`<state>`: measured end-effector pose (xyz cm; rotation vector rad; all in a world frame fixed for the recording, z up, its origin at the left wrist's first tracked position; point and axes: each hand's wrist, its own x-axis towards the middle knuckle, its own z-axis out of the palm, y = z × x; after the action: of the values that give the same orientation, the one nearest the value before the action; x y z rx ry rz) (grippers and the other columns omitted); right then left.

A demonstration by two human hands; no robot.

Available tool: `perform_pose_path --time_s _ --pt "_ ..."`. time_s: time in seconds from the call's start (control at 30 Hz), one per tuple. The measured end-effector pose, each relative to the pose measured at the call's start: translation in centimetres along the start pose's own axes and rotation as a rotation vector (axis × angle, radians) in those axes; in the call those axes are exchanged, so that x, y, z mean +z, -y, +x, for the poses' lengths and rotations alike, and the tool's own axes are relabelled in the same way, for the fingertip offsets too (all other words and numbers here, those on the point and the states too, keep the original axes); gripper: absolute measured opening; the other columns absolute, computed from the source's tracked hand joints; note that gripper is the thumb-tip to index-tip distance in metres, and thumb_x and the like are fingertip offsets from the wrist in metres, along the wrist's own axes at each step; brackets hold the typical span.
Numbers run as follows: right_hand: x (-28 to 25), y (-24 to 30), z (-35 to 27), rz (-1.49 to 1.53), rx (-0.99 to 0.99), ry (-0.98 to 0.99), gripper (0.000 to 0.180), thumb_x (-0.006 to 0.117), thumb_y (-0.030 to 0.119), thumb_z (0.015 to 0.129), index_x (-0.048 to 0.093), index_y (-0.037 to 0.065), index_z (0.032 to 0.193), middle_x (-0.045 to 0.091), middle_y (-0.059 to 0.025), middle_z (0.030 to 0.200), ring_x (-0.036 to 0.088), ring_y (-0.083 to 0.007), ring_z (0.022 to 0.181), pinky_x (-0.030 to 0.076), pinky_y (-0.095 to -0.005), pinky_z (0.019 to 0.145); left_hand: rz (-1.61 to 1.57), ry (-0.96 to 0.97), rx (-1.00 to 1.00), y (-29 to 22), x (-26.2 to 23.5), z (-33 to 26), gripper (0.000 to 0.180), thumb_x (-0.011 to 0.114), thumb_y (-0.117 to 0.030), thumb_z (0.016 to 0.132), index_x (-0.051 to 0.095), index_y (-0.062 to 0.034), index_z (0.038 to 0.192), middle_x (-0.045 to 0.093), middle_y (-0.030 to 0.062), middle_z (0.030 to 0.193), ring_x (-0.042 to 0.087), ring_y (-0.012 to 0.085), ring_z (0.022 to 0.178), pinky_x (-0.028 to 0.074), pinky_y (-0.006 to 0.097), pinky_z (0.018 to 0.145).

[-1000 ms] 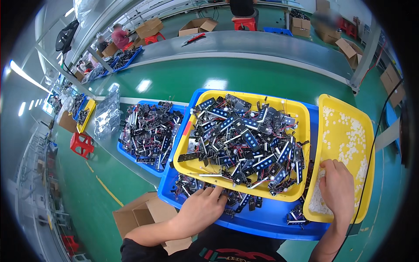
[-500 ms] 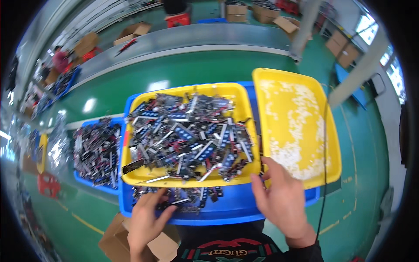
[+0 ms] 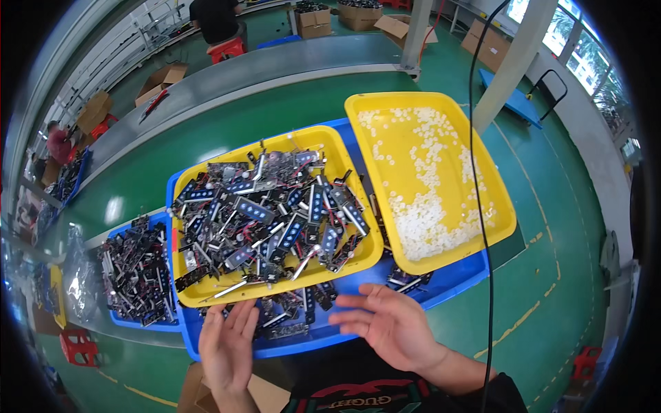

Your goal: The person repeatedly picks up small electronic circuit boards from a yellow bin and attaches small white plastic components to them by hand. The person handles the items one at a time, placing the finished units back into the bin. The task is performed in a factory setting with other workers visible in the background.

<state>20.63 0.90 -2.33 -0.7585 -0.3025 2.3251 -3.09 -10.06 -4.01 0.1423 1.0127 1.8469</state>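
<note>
My left hand (image 3: pixel 226 350) is open, palm up, over the front rim of a large blue bin (image 3: pixel 454 279) that holds dark metal and plastic parts (image 3: pixel 289 316). My right hand (image 3: pixel 387 322) is open too, fingers spread and pointing left, just above the same rim. Neither hand holds anything. A yellow tray (image 3: pixel 200 292) piled with several black, silver and blue parts (image 3: pixel 272 220) rests across the blue bin right behind my hands. To its right a second yellow tray (image 3: pixel 497 199) holds small white pieces (image 3: pixel 427 220).
Another blue bin (image 3: pixel 134 275) of dark parts sits at the left. A black cable (image 3: pixel 482 206) hangs over the right tray. A cardboard box (image 3: pixel 265 392) lies below my hands. A grey conveyor (image 3: pixel 275 65) runs behind, with people, red stools and cardboard boxes beyond it.
My right hand has left the yellow tray's edge and come back toward me, turning open. My left hand has lifted out of the blue bin's parts. The view has swung left.
</note>
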Motion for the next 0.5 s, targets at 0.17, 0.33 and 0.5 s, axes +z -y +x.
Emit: perform_pose_path --time_s 0.17,0.33,0.5 --pt "1.4 0.3 2.2 0.104 0.092 -0.084 0.028 0.049 0.018 0.098 0.049 -0.003 0.117 0.052 -0.0226 0.124 0.051 -0.0354 0.122 0.043 -0.0457 0.104 -0.015 -0.002 0.099 0.9 0.4 0.5 0.028 0.05 -0.014 0.099 0.049 0.0029 0.121 0.054 0.0238 0.127 0.051 0.0357 0.125 0.041 0.046 0.108" --pt "1.6 -0.4 5.4 -0.015 0.125 -0.114 0.035 0.051 0.027 0.097 0.049 0.003 0.122 0.055 -0.0182 0.123 0.055 -0.0331 0.114 0.041 -0.0463 0.103 0.018 0.01 0.123 0.8 0.1 0.4 0.04 0.049 -0.015 0.099 0.043 0.0089 0.13 0.05 0.0259 0.132 0.048 0.0359 0.128 0.04 0.046 0.109" --pt "1.7 0.2 5.8 -0.021 0.154 -0.126 0.036 0.048 0.029 0.099 0.049 0.003 0.123 0.058 -0.0182 0.119 0.06 -0.0327 0.108 0.047 -0.0449 0.096 0.08 0.013 0.144 0.8 0.4 0.0 0.04 0.05 -0.016 0.099 0.044 0.0086 0.129 0.05 0.0248 0.133 0.048 0.0362 0.128 0.04 0.047 0.108"
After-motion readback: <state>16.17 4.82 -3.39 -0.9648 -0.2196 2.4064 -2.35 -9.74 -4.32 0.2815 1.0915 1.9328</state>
